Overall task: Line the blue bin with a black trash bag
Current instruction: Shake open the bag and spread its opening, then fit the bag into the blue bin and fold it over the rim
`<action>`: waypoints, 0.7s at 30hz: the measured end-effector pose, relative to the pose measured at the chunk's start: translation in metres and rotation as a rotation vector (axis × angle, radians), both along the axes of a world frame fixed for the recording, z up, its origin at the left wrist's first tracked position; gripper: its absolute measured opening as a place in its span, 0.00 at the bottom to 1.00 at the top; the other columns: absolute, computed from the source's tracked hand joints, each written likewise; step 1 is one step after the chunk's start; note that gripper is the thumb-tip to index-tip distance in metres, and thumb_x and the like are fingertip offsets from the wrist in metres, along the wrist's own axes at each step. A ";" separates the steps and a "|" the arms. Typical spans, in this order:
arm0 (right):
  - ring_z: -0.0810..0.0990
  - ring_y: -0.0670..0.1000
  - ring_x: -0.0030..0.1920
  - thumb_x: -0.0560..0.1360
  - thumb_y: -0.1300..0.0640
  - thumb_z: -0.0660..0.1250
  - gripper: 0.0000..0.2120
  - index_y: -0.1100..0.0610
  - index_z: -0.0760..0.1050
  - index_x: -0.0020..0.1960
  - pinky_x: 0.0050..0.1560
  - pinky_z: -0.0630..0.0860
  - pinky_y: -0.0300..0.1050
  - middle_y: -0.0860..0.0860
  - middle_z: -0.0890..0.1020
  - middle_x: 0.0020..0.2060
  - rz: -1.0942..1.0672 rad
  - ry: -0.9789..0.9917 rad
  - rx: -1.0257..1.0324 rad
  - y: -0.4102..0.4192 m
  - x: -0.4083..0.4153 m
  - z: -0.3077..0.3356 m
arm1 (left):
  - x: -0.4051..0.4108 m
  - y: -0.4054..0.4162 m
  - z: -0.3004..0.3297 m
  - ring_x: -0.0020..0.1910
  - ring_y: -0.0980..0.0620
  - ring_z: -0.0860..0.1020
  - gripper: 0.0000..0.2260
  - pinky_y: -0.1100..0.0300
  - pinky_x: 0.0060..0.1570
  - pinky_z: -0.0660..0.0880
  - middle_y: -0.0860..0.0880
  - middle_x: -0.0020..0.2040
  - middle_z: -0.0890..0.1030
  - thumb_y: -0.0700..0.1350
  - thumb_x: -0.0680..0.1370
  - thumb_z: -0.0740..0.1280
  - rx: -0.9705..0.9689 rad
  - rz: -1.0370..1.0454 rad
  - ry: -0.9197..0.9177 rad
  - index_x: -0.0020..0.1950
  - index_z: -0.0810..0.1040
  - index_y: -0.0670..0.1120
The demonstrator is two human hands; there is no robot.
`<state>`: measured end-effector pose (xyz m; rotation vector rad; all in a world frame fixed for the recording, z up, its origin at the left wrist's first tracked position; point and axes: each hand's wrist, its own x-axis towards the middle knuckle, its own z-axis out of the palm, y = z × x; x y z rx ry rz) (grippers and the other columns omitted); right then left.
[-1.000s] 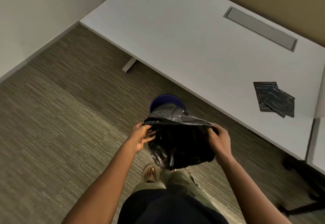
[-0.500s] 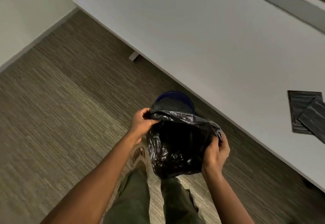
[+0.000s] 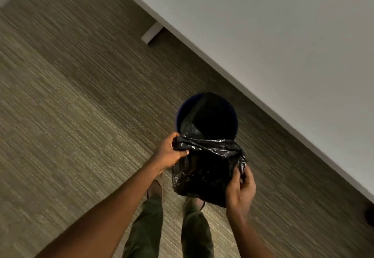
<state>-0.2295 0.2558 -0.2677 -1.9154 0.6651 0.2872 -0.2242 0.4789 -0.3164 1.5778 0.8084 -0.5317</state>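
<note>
A round blue bin point(image 3: 179, 109) stands on the carpet just in front of my feet, close to the desk edge. I hold a crumpled black trash bag point(image 3: 204, 168) in the air on the near side of the bin. My left hand point(image 3: 169, 152) pinches the bag's upper left edge. My right hand point(image 3: 240, 189) grips its lower right edge. A flap of the bag reaches over the bin's dark mouth and hides most of the rim; only a thin blue arc shows at the left.
A white desk point(image 3: 283, 35) fills the upper right, its edge running diagonally close behind the bin. A desk foot point(image 3: 151, 34) rests on the carpet at the back. My legs and shoes point(image 3: 155, 187) are below the bag. Open carpet lies to the left.
The view has tilted down and moved closer; the folded bags on the desk have left the frame. The bag now reaches over the bin's mouth, and my right hand sits lower on it.
</note>
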 end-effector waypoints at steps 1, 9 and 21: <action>0.82 0.58 0.64 0.85 0.59 0.62 0.15 0.60 0.78 0.69 0.66 0.79 0.64 0.58 0.83 0.62 -0.008 0.032 0.012 0.003 0.001 -0.013 | 0.000 0.002 -0.015 0.56 0.52 0.82 0.16 0.59 0.55 0.78 0.50 0.55 0.84 0.38 0.74 0.77 0.027 -0.015 0.005 0.58 0.77 0.50; 0.84 0.46 0.48 0.84 0.52 0.64 0.13 0.43 0.84 0.45 0.44 0.77 0.42 0.44 0.87 0.45 -0.262 0.179 0.028 0.010 0.049 -0.088 | 0.022 0.026 -0.103 0.50 0.47 0.85 0.09 0.51 0.49 0.80 0.52 0.44 0.84 0.46 0.77 0.75 0.194 0.083 0.047 0.55 0.79 0.51; 0.82 0.65 0.61 0.85 0.50 0.62 0.20 0.65 0.78 0.66 0.58 0.76 0.53 0.64 0.83 0.63 0.207 0.015 -0.560 0.003 0.206 -0.147 | 0.139 0.070 -0.137 0.48 0.47 0.81 0.17 0.59 0.45 0.77 0.44 0.52 0.85 0.51 0.73 0.79 0.388 -0.010 -0.092 0.51 0.74 0.48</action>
